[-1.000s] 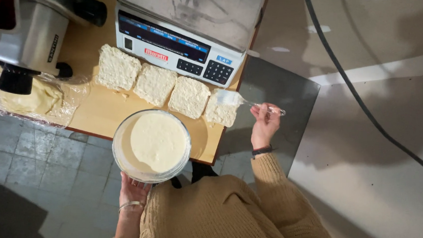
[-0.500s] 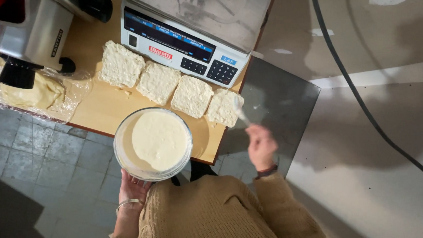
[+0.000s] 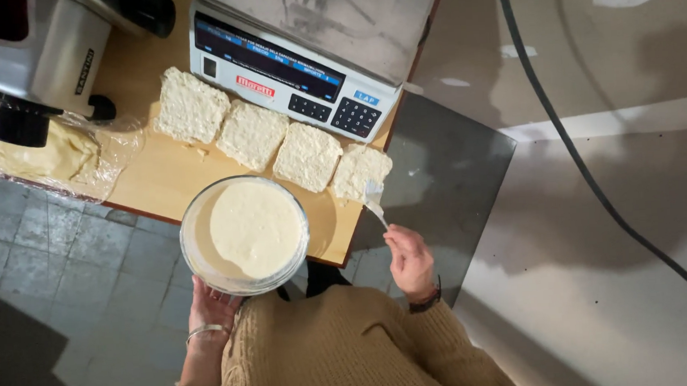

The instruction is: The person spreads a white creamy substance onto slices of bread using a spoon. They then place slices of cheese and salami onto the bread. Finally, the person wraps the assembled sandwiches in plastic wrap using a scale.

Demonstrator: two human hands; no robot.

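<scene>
- The scale (image 3: 305, 54) walls off the table's (image 3: 151, 176) far side, just behind four bread slices (image 3: 250, 134).
- The glass bowl (image 3: 244, 233) fills the near edge.
- A bare strip runs left of the bowl (narrow), with a mixer (image 3: 47, 60) beyond.

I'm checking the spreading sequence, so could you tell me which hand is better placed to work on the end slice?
Right. The right hand holds the fork, its tip on the end slice; the left hand is under the bowl.
</scene>
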